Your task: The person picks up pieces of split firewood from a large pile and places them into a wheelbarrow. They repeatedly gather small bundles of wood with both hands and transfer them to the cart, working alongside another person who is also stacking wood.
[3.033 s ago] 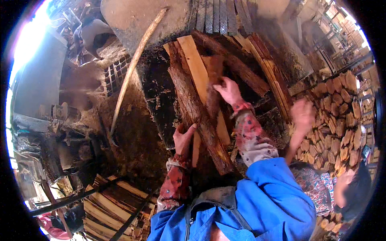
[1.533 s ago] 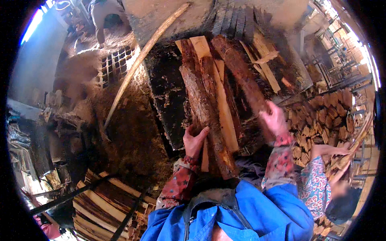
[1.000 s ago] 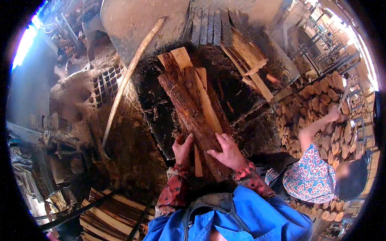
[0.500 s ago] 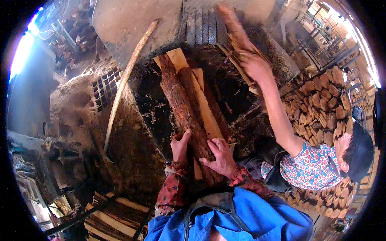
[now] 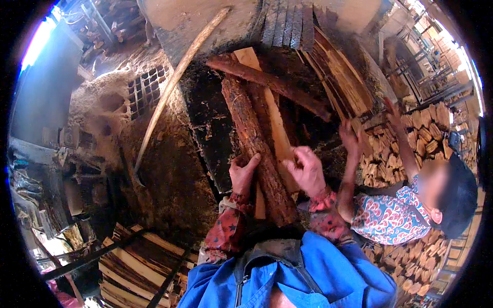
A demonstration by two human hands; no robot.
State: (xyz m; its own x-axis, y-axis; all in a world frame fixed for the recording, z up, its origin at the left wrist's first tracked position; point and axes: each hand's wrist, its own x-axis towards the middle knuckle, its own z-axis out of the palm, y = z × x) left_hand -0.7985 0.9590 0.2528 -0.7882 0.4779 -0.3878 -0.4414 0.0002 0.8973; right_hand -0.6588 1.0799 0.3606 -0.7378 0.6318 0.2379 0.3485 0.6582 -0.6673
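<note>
A long bark-covered log (image 5: 252,138) lies lengthwise into a dark sooty opening (image 5: 215,128), on top of a pale split plank (image 5: 275,128). My left hand (image 5: 241,173) presses against the log's left side near its lower end. My right hand (image 5: 307,169) is curled around the plank's lower edge on the log's right side. Another dark log (image 5: 267,82) lies crosswise on the pile further in.
A person in a patterned shirt (image 5: 395,215) crouches at my right with both hands (image 5: 354,138) raised near a bundle of thin slats (image 5: 339,77). Stacked firewood (image 5: 426,128) fills the right side. A long pale pole (image 5: 174,84) leans at the left, beside an earthen wall with a grate (image 5: 146,90).
The other person's arm has drawn back from the pile's top, where a crosswise log now lies. My hands stay at the log's lower end, the right hand now closed on the plank.
</note>
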